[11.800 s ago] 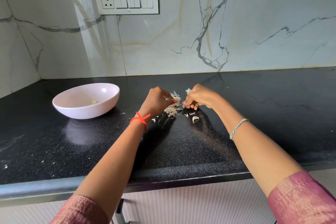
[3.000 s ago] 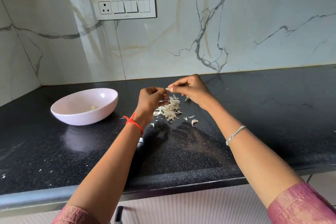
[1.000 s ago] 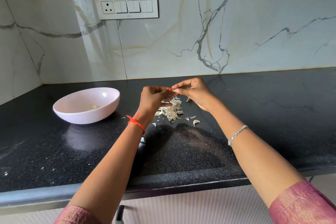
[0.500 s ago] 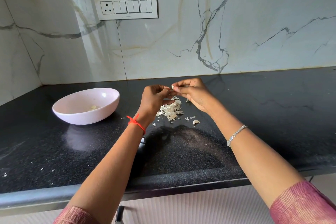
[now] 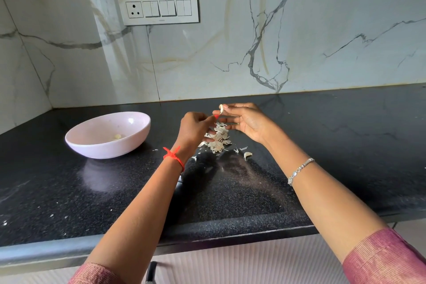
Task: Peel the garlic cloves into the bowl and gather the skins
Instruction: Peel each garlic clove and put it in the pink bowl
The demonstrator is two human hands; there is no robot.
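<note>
Garlic clove (image 5: 221,108) is up off the counter (image 5: 334,145), pinched at the fingertips of the right hand (image 5: 247,120); the remaining right fingers are stretched out. Left hand (image 5: 193,128) is just beside it, fingers curled, thumb tip close under the clove. I can't tell whether it grips anything.

Both hands hover over the skins pile (image 5: 217,139), which sits mid-counter, nearer the back edge than the front. One loose curled piece (image 5: 247,155) lies just right of the pile, toward the front edge; I can't tell if it's clove or skin.

Pink bowl (image 5: 92,148) stands left of the pile toward the back-left corner, with one peeled clove (image 5: 117,136) inside. I see white flecks (image 5: 51,215) near the front-left edge.

Red thread (image 5: 174,157) on the left wrist, silver bracelet (image 5: 299,169) on the right. Switch panel (image 5: 159,8) is on the marble wall (image 5: 322,18) behind.
</note>
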